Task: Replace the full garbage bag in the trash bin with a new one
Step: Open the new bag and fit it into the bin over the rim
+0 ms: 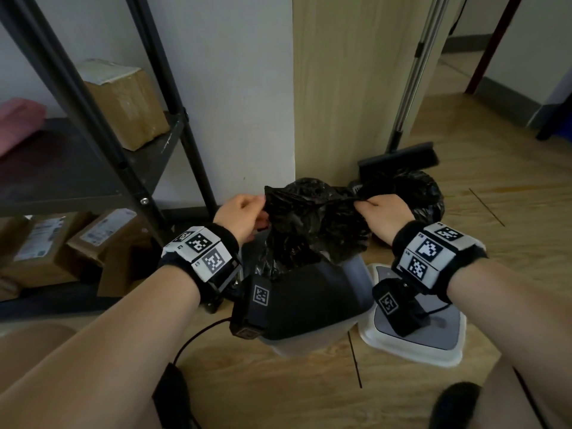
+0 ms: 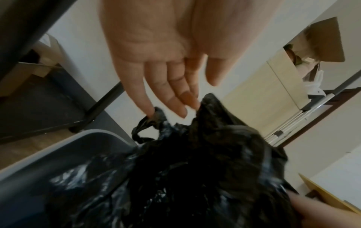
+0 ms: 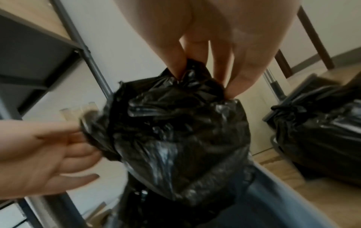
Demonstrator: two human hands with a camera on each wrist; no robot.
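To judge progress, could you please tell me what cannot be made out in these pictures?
Bin inside: head view, hidden by the bag and wrist camera.
Left hand grip: blurred in wrist views, fingertips hidden in head view.
Full bag: head view, partly behind right hand.
Box labels: head view, too small.

A crumpled black garbage bag (image 1: pixel 312 224) hangs over the grey trash bin (image 1: pixel 356 274), its lower part drooping into the bin's open mouth while its top edge is stretched out above the rim. The plastic is glossy and heavily creased. Beyond the bin, on the wooden floor against the pale wall panel, sits the full garbage bag (image 1: pixel 418 193), black, bulging and knotted at the top. The bin's lid (image 1: pixel 433 345), white-rimmed with a grey centre, lies flat on the floor just beside the bin.
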